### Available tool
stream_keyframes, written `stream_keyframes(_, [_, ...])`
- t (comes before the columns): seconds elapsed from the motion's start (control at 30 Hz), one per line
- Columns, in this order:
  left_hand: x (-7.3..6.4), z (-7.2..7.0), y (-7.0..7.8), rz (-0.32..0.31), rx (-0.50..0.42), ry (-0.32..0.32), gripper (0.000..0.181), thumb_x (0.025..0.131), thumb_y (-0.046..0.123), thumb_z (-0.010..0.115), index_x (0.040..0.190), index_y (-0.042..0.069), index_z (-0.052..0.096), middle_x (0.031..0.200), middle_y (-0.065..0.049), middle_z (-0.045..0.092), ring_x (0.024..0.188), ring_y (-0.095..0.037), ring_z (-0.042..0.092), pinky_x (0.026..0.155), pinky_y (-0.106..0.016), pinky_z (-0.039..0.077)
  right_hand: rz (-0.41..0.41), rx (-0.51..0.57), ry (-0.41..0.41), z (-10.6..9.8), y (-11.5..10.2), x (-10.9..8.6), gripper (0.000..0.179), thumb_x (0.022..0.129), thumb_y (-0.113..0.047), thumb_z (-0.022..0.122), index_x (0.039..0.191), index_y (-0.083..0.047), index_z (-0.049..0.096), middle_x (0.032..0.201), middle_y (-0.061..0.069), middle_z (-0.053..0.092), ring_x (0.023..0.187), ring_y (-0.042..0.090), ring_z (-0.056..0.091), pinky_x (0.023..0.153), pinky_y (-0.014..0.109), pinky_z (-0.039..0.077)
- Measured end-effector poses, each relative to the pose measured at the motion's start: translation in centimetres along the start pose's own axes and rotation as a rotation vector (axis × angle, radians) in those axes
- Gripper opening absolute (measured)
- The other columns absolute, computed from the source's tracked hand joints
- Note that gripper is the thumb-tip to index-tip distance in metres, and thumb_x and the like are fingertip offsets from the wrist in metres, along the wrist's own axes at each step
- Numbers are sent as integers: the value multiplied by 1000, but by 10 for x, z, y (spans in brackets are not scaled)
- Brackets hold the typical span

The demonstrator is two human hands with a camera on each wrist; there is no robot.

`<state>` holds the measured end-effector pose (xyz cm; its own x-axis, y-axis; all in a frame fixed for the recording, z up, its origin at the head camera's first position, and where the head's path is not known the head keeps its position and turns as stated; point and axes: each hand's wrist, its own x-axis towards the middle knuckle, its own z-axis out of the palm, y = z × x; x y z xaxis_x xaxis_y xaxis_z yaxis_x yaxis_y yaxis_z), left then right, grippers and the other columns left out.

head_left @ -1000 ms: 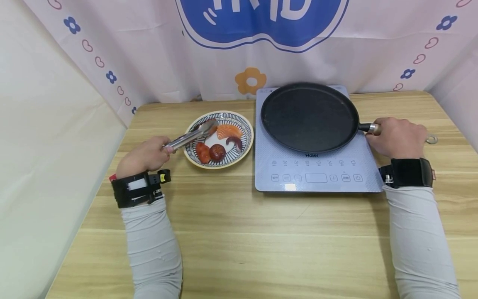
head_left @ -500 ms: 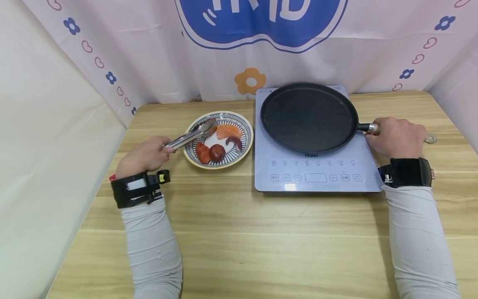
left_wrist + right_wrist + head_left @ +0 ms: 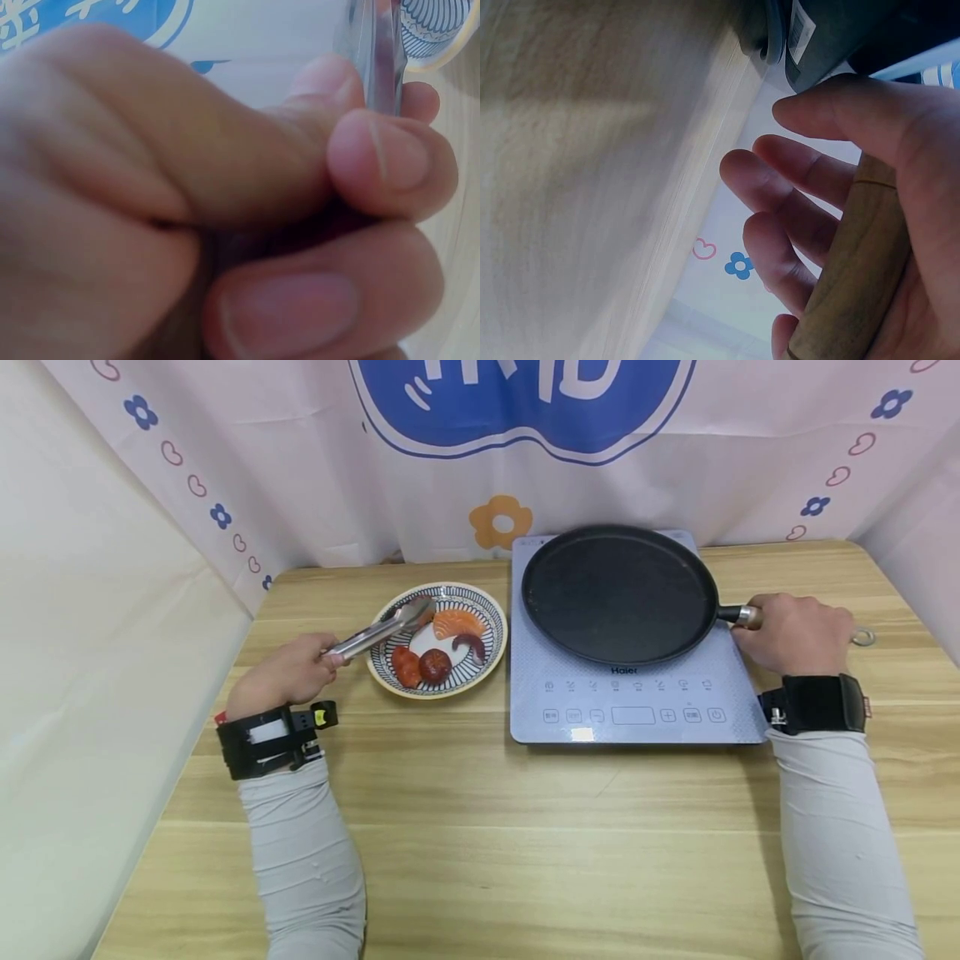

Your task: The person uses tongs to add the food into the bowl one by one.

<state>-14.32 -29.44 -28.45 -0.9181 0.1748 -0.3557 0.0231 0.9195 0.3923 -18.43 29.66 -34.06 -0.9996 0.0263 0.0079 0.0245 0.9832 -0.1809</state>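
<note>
In the head view, my left hand [image 3: 288, 668] grips metal tongs [image 3: 367, 639] by their handle end. The tongs' tips lie over the left back part of a patterned plate [image 3: 491, 664], overlapping a dark red piece of food [image 3: 425, 602]. Also on the plate are an orange salmon slice [image 3: 457, 623], a round brown piece [image 3: 435, 667], a red piece [image 3: 406, 666] and a curved purplish piece [image 3: 469, 647]. Curled fingers surround the tongs [image 3: 384, 60] in the left wrist view. My right hand [image 3: 798, 631] holds a black frying pan [image 3: 621, 597] by its wooden handle [image 3: 859, 262], fingers loosely around it.
Beneath the pan is a pale induction cooker [image 3: 630, 727] with touch buttons along its front. Plate and cooker stand side by side on a wooden table [image 3: 562, 860]. A printed cloth [image 3: 442, 502] hangs behind the table's back edge.
Over the plate, the tongs' tips have shifted very slightly up and left. Both hands keep their holds, and the pan stays on the cooker.
</note>
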Motion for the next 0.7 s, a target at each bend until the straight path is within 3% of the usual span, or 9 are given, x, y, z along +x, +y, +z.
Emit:
stream_keyframes(0.43, [-1, 0, -2, 8, 5, 14, 25, 111, 11, 45, 122, -6, 59, 83, -8, 57, 75, -22, 51, 66, -35, 42, -2, 6, 5, 1, 1, 1, 25, 93, -30, 70, 96, -5, 70, 73, 18, 66, 74, 46, 61, 65, 61, 39])
stream_keyframes(0.7, [0, -1, -3, 47, -2, 34, 23, 111, 9, 44, 119, -5, 60, 80, -6, 55, 72, -21, 50, 66, -35, 42, -8, 9, 9, 1, 2, 1, 25, 93, -30, 71, 96, -5, 71, 73, 18, 67, 74, 46, 62, 65, 61, 39])
